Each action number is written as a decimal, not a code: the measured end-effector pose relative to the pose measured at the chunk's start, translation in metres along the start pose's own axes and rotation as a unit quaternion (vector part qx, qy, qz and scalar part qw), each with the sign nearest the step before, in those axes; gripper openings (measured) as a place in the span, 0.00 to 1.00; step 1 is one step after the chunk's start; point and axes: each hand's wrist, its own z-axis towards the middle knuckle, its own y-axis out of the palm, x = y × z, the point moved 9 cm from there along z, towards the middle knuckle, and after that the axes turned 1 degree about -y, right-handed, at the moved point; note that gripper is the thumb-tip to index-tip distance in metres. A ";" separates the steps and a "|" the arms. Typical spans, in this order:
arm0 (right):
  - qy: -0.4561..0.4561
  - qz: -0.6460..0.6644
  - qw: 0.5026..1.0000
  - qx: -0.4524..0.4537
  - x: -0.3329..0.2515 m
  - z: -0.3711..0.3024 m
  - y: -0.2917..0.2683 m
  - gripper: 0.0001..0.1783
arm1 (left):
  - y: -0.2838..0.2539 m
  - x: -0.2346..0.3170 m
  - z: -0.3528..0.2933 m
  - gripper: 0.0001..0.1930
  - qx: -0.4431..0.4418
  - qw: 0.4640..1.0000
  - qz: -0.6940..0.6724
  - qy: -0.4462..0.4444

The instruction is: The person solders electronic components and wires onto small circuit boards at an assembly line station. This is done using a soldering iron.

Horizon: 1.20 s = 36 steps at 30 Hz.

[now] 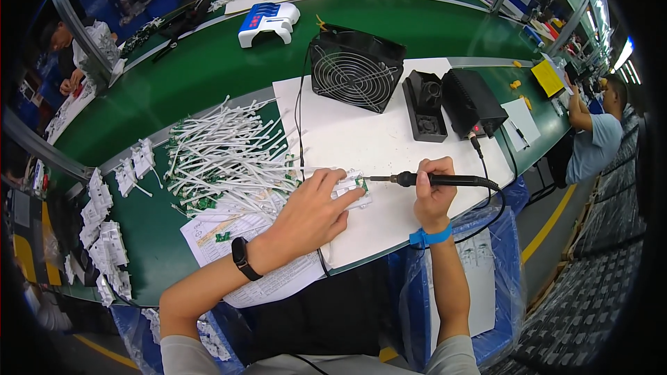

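My right hand (pixel 433 198) is closed round the black handle of a soldering iron (pixel 458 180), whose metal tip points left. The tip reaches a small green circuit board (pixel 360 184) on a white plastic housing (pixel 366 198); whether it touches is too small to tell. My left hand (pixel 306 212) holds this housing down on the white work sheet (pixel 396 219), thumb and fingers partly covering it. Just left of that hand lies a large heap of white cables (pixel 226 156) with green boards on their ends. Printed papers (pixel 278 281) lie under my left forearm.
A black fan (pixel 356 73), a soldering iron stand (pixel 425 111) and a black power unit (pixel 474 101) stand behind the work. White housings (pixel 104 229) are piled at the left. A blue bin (pixel 511 264) sits by my right arm. Other people work around the green belt (pixel 389 10).
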 end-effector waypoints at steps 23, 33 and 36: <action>0.000 0.002 1.000 0.001 0.004 -0.001 -0.003 0.08 | 0.001 -0.001 -0.001 0.22 -0.006 1.000 -0.004 -0.002; -0.030 0.046 0.998 0.036 -0.004 -0.001 -0.012 0.06 | -0.001 -0.015 0.002 0.23 -0.028 0.997 -0.073 0.001; -0.020 0.066 0.997 0.024 -0.002 -0.003 -0.012 0.07 | -0.002 -0.013 0.005 0.24 -0.037 0.995 -0.086 -0.019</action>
